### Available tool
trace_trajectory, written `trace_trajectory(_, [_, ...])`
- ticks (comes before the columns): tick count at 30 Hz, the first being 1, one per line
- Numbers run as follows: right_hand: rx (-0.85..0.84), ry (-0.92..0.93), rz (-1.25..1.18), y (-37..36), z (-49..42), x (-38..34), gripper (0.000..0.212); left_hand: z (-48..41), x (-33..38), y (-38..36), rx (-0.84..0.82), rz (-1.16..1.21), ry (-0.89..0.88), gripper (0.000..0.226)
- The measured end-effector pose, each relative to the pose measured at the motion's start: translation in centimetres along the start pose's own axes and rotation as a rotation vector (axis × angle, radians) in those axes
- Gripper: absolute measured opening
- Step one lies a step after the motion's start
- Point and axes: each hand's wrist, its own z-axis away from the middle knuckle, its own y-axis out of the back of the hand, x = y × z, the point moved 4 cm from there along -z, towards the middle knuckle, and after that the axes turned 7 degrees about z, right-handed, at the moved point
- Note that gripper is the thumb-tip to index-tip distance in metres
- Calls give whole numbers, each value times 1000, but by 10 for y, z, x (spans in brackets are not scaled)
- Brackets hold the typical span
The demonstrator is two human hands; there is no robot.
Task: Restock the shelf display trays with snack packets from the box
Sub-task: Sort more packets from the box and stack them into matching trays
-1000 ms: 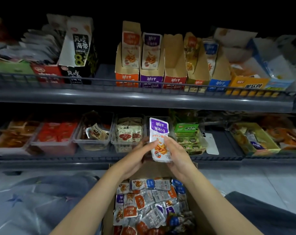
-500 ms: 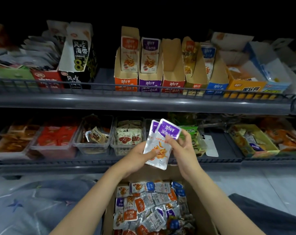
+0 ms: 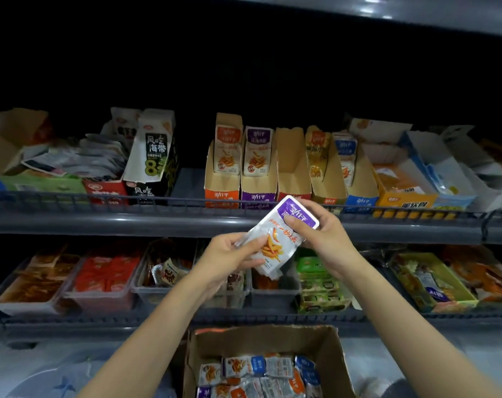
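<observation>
While both hands hold it, the purple-topped snack packet [image 3: 281, 234] hangs in mid-air, tilted, purple end up and to the right. It overlaps the front rail of the upper shelf [image 3: 100, 222], just below the purple display tray [image 3: 257, 193]. Cannot tell if it is a single packet or a thin stack.

The left hand [image 3: 229, 254] grips the lower clear end, thumb on the printed face, fingers curled behind. The right hand [image 3: 327, 239] pinches the purple end, thumb across the front, fingers wrapped round the back edge.

The purple tray has one matching packet standing upright in it. Just left of it is the orange display tray [image 3: 222, 193], also with one upright packet. Just right of it is a red-fronted tray [image 3: 292, 168] showing bare cardboard inside. Further right come a yellow tray [image 3: 327, 179] and a blue tray [image 3: 359, 196], each with packets.

Below the arms an open cardboard box [image 3: 330, 349] sits on the floor, with loose packets [image 3: 261, 369] lying flat in it in mixed blue, orange and purple.

On the far left of the upper shelf a black-and-white seaweed carton [image 3: 152, 150] stands upright beside slumped silver pouches [image 3: 94, 159]. The lower shelf [image 3: 100, 320] carries clear plastic bins [image 3: 163, 291] of snacks, a bin of red packets [image 3: 106, 280] and green packets [image 3: 315, 282] to the right of the hands.
</observation>
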Motion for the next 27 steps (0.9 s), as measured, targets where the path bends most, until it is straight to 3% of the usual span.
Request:
trace_trajectory(6, [-42, -9, -53, -3, -26, -30, 33, -14, 38, 0, -58, 48, -36, 30])
trace_trajectory(12, [-150, 10, 88, 4, -60, -54, 53, -38, 62, 5, 34, -30, -154, 16])
trace_trajectory(16, [-133, 36, 215, 10, -86, -66, 59, -54, 80, 2, 69, -56, -212, 17])
trace_trajectory(22, [-38, 139, 385, 28, -130, -94, 47, -92, 115, 12, 187, -385, -450, 33])
trace_trajectory(27, [-31, 102, 566, 35, -180, -105, 47, -141, 121, 28, 185, -688, -376, 59])
